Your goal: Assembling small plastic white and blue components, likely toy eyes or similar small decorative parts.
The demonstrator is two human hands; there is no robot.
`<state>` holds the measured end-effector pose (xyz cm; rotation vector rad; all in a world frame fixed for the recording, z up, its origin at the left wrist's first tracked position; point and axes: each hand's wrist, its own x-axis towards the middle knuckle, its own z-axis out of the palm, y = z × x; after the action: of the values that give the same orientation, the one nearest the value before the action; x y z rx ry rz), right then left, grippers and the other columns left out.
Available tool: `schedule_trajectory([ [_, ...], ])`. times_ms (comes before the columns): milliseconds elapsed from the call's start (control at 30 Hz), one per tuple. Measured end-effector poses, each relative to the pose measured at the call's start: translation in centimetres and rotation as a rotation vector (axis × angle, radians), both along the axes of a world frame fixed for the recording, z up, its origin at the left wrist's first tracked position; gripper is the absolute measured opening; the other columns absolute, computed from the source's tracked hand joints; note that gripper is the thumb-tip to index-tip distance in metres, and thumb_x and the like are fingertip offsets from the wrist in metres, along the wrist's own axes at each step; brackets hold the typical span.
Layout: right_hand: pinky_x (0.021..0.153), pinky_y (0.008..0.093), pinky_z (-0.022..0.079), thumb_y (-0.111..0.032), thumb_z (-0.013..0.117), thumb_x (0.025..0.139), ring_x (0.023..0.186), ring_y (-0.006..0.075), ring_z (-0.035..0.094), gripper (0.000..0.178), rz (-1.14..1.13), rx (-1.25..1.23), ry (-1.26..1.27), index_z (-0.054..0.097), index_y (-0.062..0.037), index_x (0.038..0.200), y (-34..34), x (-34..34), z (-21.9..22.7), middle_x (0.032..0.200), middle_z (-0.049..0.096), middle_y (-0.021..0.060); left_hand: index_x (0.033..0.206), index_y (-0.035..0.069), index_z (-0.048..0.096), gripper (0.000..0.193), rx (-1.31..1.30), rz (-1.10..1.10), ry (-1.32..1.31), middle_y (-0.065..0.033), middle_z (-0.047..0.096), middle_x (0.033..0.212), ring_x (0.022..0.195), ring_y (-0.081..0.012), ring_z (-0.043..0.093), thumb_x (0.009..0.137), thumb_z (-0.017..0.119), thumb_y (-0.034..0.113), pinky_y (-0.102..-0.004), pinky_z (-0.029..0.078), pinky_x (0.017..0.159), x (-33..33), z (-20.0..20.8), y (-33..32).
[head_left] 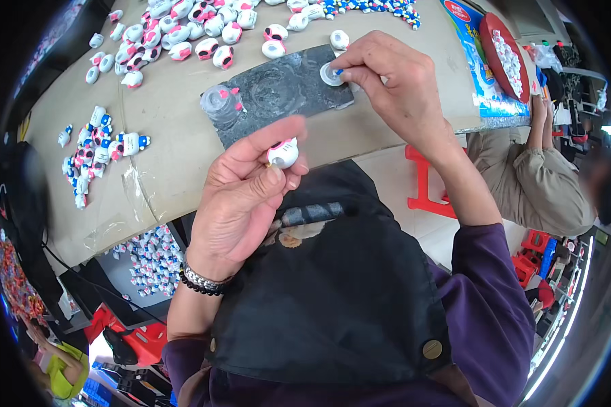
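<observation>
My left hand (234, 197) pinches a small white figurine head (287, 154) with cat ears and a pink part, held up over the table's near edge. My right hand (407, 85) has thumb and forefinger closed on a small blue piece (337, 71), mostly hidden by the fingertips. That piece is down at a small round whitish dish (328, 76) at the right end of a dark slab (288, 85). On the slab's left end sits a clear round blob (217, 100), with small pink bits (236, 99) next to it.
Many white-and-pink heads (176, 34) lie at the back, beside a row of blue pieces (373, 5). Figurines with blue bodies (91, 152) cluster at left. A red tray (487, 30) of white bits is at far right, near a seated person. A box of figurines (153, 261) sits below the table edge.
</observation>
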<state>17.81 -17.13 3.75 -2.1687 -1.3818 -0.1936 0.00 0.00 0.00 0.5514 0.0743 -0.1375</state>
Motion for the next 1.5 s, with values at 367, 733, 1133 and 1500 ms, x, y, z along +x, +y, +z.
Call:
schedule_trajectory([
  [367,0.060,0.0236,0.049,0.002,0.071,0.077,0.068,0.0103,0.062,0.010,-0.236,0.461,0.393,0.071,-0.0008,0.086,0.1,-0.6,-0.3,0.079,0.067,0.0050,0.125,-0.002,0.052,0.037,0.022,0.071,0.218,-0.0108,0.059,0.119,0.097,-0.0185,0.062,0.092,0.061,0.011,-0.0295,0.051,0.087,1.2,2.1,-0.9],
  [733,0.053,0.0192,0.047,0.003,0.066,0.083,0.064,0.0077,0.058,0.011,-0.271,0.550,0.730,0.069,0.0029,0.094,0.0,-1.5,-0.6,0.085,0.067,0.0064,0.117,0.004,0.053,0.029,-0.131,0.086,0.101,-0.0098,0.063,0.111,0.093,-0.0247,0.066,0.090,0.063,0.010,-0.0318,0.055,0.081,2.6,2.1,-1.4],
  [1133,0.052,0.0212,0.051,0.011,0.062,0.083,0.069,0.0117,0.060,0.014,-0.063,0.759,0.975,0.065,0.0076,0.096,1.0,-6.0,0.6,0.097,0.061,0.0127,0.119,0.000,0.053,0.035,0.113,0.276,0.032,-0.0097,0.063,0.109,0.095,-0.0173,0.062,0.089,0.066,0.012,-0.0298,0.050,0.086,3.6,1.6,-2.3],
  [1500,0.053,0.0201,0.049,0.012,0.062,0.082,0.066,0.0103,0.059,0.013,-0.074,0.586,0.866,0.067,0.0064,0.093,0.7,-6.6,0.6,0.089,0.057,0.0089,0.113,-0.003,0.057,0.034,0.340,0.398,0.009,-0.0104,0.064,0.106,0.093,-0.0128,0.062,0.083,0.072,0.003,-0.0264,0.050,0.084,3.1,1.8,-2.6],
])
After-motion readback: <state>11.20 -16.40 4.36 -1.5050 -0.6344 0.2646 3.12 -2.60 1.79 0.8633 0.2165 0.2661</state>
